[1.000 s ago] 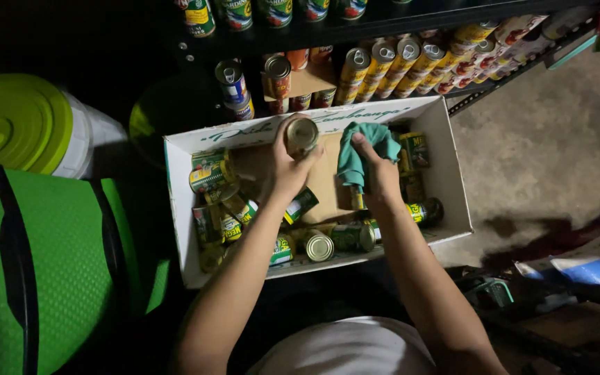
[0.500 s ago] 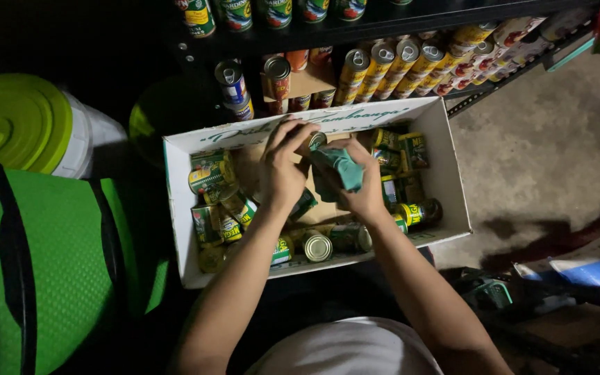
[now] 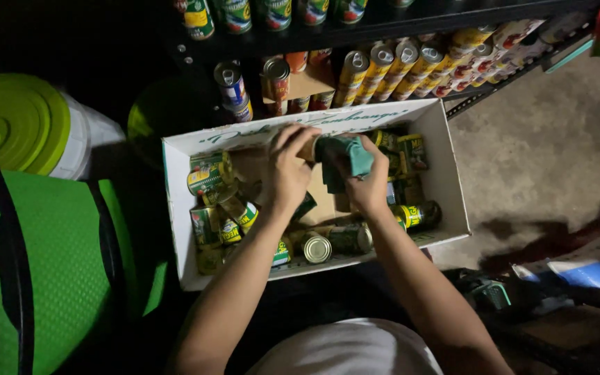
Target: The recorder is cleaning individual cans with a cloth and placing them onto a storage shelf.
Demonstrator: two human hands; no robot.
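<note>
Both hands have come together: my left hand (image 3: 285, 170) is closed around a can (image 3: 308, 147), while my right hand (image 3: 368, 182) presses a teal cloth (image 3: 345, 156) against it, over the box (image 3: 446, 182) of cans below.

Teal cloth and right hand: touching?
Touching. The head view shows the right hand gripping the teal cloth, fingers wrapped over it above the cardboard box.
</note>
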